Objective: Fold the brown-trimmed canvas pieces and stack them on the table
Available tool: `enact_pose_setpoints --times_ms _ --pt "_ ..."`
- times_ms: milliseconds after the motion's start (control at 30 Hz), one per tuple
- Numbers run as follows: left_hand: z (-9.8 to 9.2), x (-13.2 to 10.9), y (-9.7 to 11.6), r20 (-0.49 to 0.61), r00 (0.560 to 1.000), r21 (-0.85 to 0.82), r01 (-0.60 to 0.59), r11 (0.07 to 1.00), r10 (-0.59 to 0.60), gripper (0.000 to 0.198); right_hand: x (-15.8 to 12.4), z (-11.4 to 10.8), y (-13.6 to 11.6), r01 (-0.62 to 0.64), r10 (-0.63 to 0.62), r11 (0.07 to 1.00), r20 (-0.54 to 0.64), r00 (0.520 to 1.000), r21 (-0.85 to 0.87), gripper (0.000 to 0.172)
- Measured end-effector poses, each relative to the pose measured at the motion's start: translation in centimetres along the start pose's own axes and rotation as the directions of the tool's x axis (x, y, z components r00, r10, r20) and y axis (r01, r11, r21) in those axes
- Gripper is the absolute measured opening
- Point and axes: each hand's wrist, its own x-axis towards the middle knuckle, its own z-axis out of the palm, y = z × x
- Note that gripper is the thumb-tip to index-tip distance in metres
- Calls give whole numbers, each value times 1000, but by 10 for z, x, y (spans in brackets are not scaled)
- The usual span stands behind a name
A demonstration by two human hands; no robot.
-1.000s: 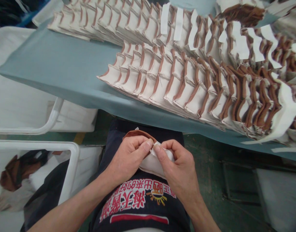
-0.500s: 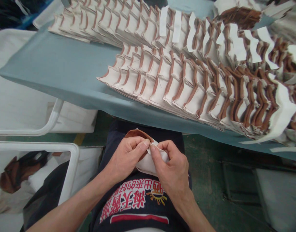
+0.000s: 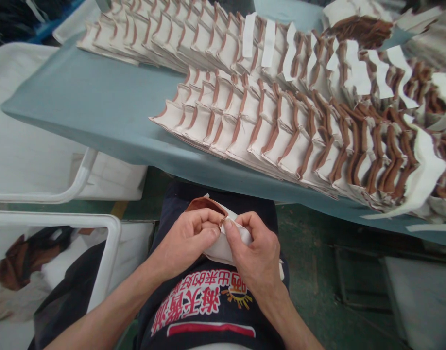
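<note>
A white fabric piece with a brown lining (image 3: 218, 251) rests over my lap, its brown side showing at the upper left. My left hand (image 3: 194, 236) is closed on its near edge, thumb and fingers bunched together. Opposite it, my right hand (image 3: 252, 245) pinches the same piece between thumb and forefinger. The two thumbs almost meet at a small folded corner. What lies inside the fingertips is too small to make out. Below the hands is a dark apron (image 3: 204, 301) with red and white lettering.
A blue-grey covered table (image 3: 80, 104) stands ahead, bearing long overlapping rows of white and brown fabric pieces (image 3: 241, 129). White strips (image 3: 359, 65) lie across them. At left are white plastic tubs (image 3: 115, 243), one holding brown, white and dark cloth. A metal frame (image 3: 339, 272) is at lower right.
My left thumb has slid down and slightly left, away from the right thumb. The right hand keeps its pinch, shifted slightly left. The view has tilted a little.
</note>
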Motion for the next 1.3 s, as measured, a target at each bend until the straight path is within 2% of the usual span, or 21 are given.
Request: enact_pose_setpoints --times_ms 133,267,400,533,633,767,900,1000,1167,1300 --pt "2 -1 -1 14 999 -44 42 998 -42 33 -2 3 1 16 -16 1000 16 1000 7 31" --pt "6 0 -2 -35 999 -8 38 999 -38 29 -1 3 2 23 -23 1000 20 1000 10 31" --pt "17 -1 -3 -138 989 92 -37 995 49 23 2 2 3 17 -17 1000 35 999 26 32" --pt "30 -1 -7 -287 945 202 -103 974 159 20 3 1 4 11 -15 997 54 998 73 31" --pt "34 0 -9 -334 919 250 -126 960 207 17 2 1 4 2 -14 991 83 996 136 30" --pt "31 -2 -5 -329 920 271 -125 954 214 12 1 -2 0 -32 1 977 146 989 210 29" --pt "28 -6 3 -342 895 346 -163 924 285 8 1 -7 -5 -33 -27 958 204 979 285 26" --pt "28 -9 8 -300 908 369 -171 914 291 9 0 -10 -7 -47 -17 951 203 979 306 25" --pt "31 -13 14 -260 927 396 -152 906 269 15 1 -14 -9 -213 113 915 289 951 342 30" --pt "33 -14 17 -254 932 357 -158 920 259 14 3 -15 -10 -288 156 865 326 932 410 34"
